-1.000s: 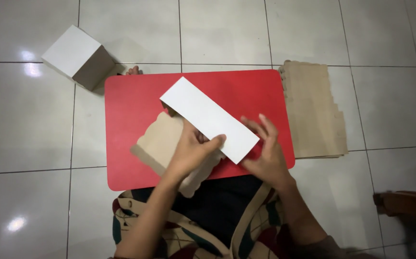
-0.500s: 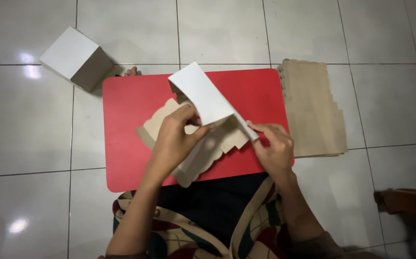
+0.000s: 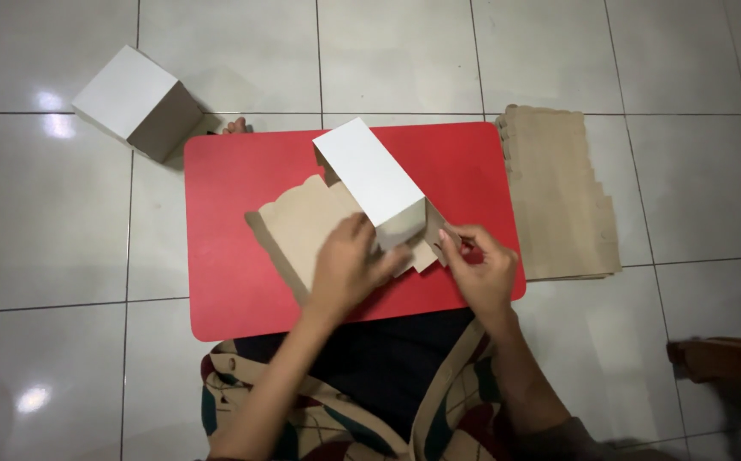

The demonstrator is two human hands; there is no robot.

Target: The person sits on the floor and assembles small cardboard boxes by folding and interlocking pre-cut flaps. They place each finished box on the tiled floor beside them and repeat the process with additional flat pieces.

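Tiles, pale grey and glossy, cover the floor (image 3: pixel 46 239), with thin dark grout lines and small glints of light at the far left. At upper left a finished cube-shaped box (image 3: pixel 138 102) sits on the floor, white on top and brown cardboard on the side facing you, just off the back left corner of the bench.

The bench (image 3: pixel 234 282) is a low red board with rounded corners and a smooth matte top, directly in front of your lap. Its left third is bare, as is a strip along the back edge.

On its middle lies a flat cardboard blank (image 3: pixel 302 230), brown and dull, with a scalloped left edge. Rising from it is a half-folded white panel (image 3: pixel 370 175), a long smooth rectangle tilted up toward the back.

Your left hand (image 3: pixel 349 265) lies palm down on the blank at the panel's near end, fingers pressed together against the fold. Your right hand (image 3: pixel 481 269), just beside it near the bench's front right corner, pinches a small brown flap (image 3: pixel 435 239) between thumb and fingertips.

Right of the bench, touching its edge, a stack of flat brown blanks (image 3: pixel 558 205) lies on the floor with ragged, notched edges. At far right a brown object is too blurred to tell.
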